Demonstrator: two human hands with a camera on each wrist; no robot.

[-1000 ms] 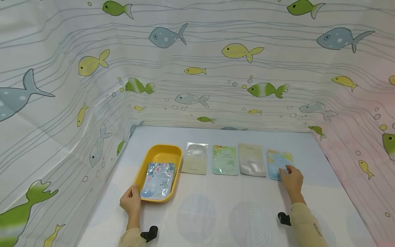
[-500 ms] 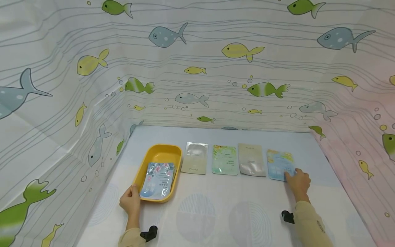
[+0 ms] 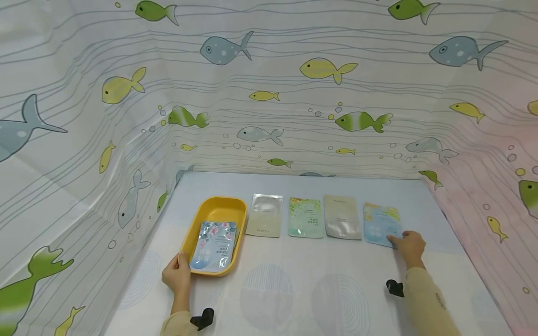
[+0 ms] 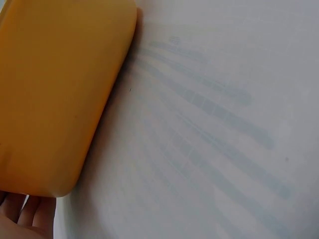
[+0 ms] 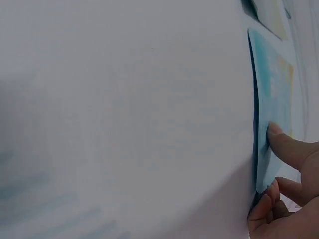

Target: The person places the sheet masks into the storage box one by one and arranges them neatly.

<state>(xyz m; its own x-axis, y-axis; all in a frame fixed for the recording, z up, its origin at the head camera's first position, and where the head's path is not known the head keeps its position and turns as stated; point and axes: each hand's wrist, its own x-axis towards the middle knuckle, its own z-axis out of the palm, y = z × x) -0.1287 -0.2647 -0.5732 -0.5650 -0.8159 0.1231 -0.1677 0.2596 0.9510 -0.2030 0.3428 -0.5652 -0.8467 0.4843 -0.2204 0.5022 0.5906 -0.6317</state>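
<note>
My left hand [image 3: 176,275] grips the near left corner of a yellow plastic tray [image 3: 243,207], thumb at the rim; in the left wrist view, fingers [image 4: 36,214] curl below the tray's end. Inside the tray lies a blue floral face mask packet [image 3: 214,245], with the edge of another just showing beneath it. At the right of the row, my right hand [image 3: 409,247] pinches the near right corner of a blue and yellow face mask packet [image 3: 381,224]. In the right wrist view the thumb presses on top of this packet [image 5: 271,89] while fingers tuck under its corner, lifting it slightly.
Between the tray and the right hand, a silver-beige packet [image 3: 264,217], a green packet [image 3: 306,218] and a beige packet [image 3: 342,218] lie flat in a row. Fish-patterned cloth [image 3: 294,112] walls the table [image 3: 294,298] at the back and sides.
My right hand has slid right and slightly down from the blue packet's middle to its near right corner, now pinching it. The left hand and tray stay put.
</note>
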